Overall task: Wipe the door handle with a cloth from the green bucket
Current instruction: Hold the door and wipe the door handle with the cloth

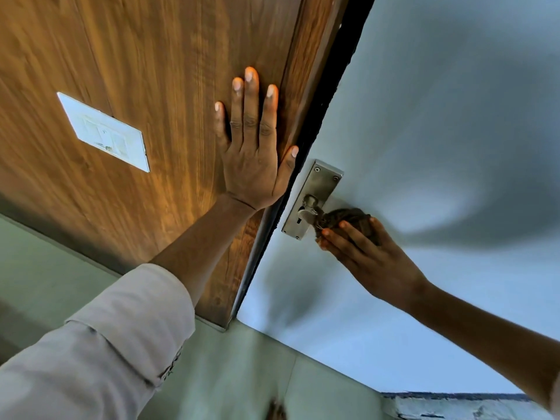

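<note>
A steel door handle on a steel backplate sits on a pale grey-blue door. My right hand grips a dark brown cloth wrapped over the lever's outer part, hiding it; only the lever's base and the keyhole show. My left hand lies flat, fingers spread, on the brown wooden panel beside the door's edge, thumb at the dark gap. The green bucket is not in view.
A white switch plate is mounted on the wooden panel to the left of my left hand. Pale green floor tiles lie below. A rough whitish strip runs along the door's bottom at the lower right.
</note>
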